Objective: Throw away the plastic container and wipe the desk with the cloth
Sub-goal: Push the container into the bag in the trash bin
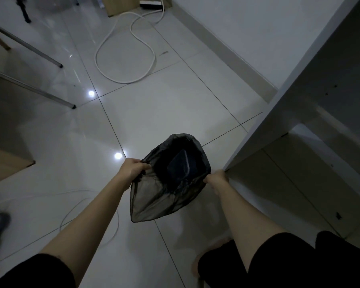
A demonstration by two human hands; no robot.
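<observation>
Both hands work the bin bag [154, 196]: left hand [133, 169] and right hand [217, 178] pinch its rim, fingers clamped on plastic. The container [178, 166] lies inside. Disposal looks done; next, fetch the cloth, unseen here.

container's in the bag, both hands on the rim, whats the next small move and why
Probably release the bag: the plastic container already lies inside, and the left hand and right hand only pinch its rim. No cloth is in view, so wiping comes next.
</observation>
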